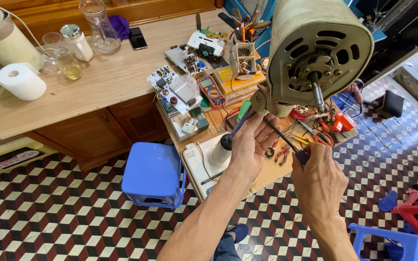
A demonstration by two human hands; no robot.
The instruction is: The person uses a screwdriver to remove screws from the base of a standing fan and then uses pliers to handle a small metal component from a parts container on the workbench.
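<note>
Head view: a beige, vented metal fan motor housing [315,53] with a bare steel shaft is held up over the cluttered workbench [267,176]. Its neck is gripped by the left hand [252,145]; a dark-handled screwdriver [286,142] is pinched by the right hand [318,183]. Yellowish liquid is seen in a small clear glass [71,65].

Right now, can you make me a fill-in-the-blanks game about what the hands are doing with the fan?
1. The right hand holds a ____ up to the fan motor.
2. The stool beside the bench is ____.
3. The paper roll on the table is ____.
4. The left hand is under the ____.

Answers: screwdriver, blue, white, motor
</note>
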